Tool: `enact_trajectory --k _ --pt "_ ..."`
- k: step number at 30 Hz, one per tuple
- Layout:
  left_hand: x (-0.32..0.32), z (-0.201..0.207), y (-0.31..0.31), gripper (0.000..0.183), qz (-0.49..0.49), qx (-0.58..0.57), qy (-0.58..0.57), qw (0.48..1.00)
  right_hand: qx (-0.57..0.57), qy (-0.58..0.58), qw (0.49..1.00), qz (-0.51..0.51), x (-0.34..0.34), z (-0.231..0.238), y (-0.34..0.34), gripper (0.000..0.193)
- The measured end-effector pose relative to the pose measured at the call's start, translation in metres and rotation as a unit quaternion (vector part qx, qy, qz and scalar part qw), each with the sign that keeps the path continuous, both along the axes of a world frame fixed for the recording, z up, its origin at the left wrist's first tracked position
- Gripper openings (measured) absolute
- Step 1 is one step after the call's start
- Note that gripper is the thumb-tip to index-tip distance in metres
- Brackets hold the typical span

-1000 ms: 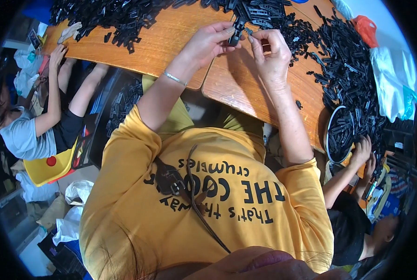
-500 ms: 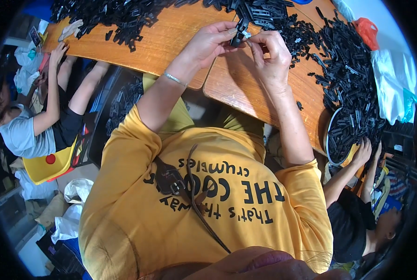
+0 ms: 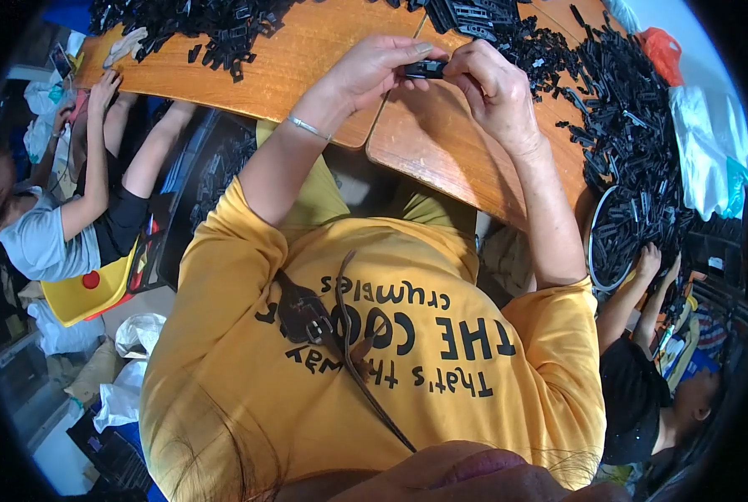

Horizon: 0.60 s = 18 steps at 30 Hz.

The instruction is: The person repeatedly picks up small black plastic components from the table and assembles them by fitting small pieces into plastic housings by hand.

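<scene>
A small black plastic piece (image 3: 425,70) is held between my two hands above the wooden table (image 3: 298,92). My left hand (image 3: 377,74) grips one end, thumb on top. At the other end, the bent fingers of my right hand (image 3: 498,99) close on the piece and hide its tip. Just beyond my fingers lie long black plastic parts (image 3: 464,18). Small black parts (image 3: 550,63) are heaped to the right of my right hand.
More black parts (image 3: 215,38) cover the far left of the table. Along the right edge runs a big heap (image 3: 621,125) down to a round basin (image 3: 593,243). Beside it, a co-worker's hands (image 3: 648,259) reach in. Another co-worker (image 3: 51,230) sits at left.
The piece has turned from upright to lying level between my hands, and its white bit no longer shows. My right hand has shifted slightly; the right co-worker's hands have moved.
</scene>
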State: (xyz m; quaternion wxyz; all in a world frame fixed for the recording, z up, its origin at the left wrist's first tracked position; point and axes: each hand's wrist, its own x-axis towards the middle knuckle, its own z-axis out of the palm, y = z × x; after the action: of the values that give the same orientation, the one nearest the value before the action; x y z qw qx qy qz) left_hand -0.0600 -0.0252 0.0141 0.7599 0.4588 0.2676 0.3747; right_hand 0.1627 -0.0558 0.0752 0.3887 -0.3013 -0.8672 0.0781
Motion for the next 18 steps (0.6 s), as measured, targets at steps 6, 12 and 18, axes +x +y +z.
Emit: enact_trajectory --k 6,12,18 --pt "-0.003 0.003 -0.011 0.035 -0.006 0.018 0.069 0.997 -0.025 -0.031 0.999 -0.008 0.006 -0.010 -0.006 0.017" --pt "0.006 0.007 -0.043 0.031 0.061 0.112 0.115 0.985 -0.300 0.051 0.942 -0.144 -0.004 -0.048 -0.015 0.023" --pt "-0.030 -0.019 -0.069 0.037 0.084 0.186 0.193 0.960 -0.418 0.074 0.902 -0.080 -0.040 -0.079 -0.029 0.024"
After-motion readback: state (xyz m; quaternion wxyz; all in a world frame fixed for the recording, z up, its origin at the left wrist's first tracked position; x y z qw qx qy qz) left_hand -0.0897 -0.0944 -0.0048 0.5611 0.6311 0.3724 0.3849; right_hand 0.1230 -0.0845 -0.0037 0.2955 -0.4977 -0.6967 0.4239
